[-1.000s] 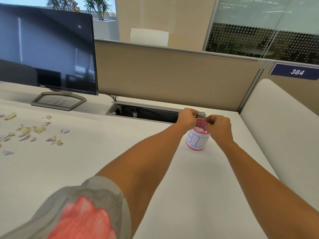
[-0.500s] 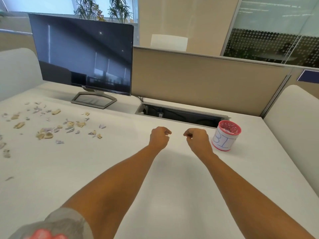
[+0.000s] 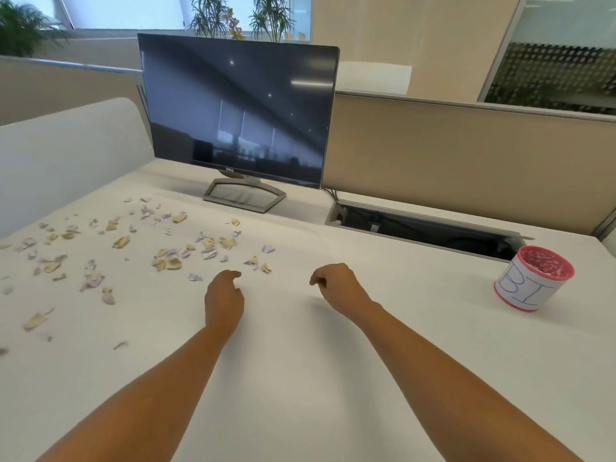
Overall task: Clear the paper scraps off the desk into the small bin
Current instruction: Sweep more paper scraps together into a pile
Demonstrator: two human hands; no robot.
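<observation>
Both hands were held low over the white desk (image 3: 300, 378), side by side and apart from each other, with the bare forearms stretched forward from the near edge. Loosely curled fingers were seen on the left hand (image 3: 224, 300), and nothing was gripped in it. The right hand (image 3: 338, 286) was likewise loosely curled, its fingertips pointed down and to the left, and nothing was seen held in it. Whether either hand touched the desktop could not be told.

Paper scraps (image 3: 166, 261), tan and pale lilac, were strewn across the left part of the desk, in front of the monitor and out to the left edge of the view. The nearest pieces lay just beyond and to the left of the left hand; one lilac scrap (image 3: 195, 277) lay close to its fingertips without being touched.

A small red bin (image 3: 530, 288), wrapped in white paper lettered "BI" in blue, stood upright at the far right of the desk, well apart from both hands, and small pieces were seen inside its rim.

A dark Dell monitor (image 3: 238, 111) was set at the back on a grey stand, with an open cable tray (image 3: 423, 228) to its right, below a beige partition (image 3: 466, 161).
</observation>
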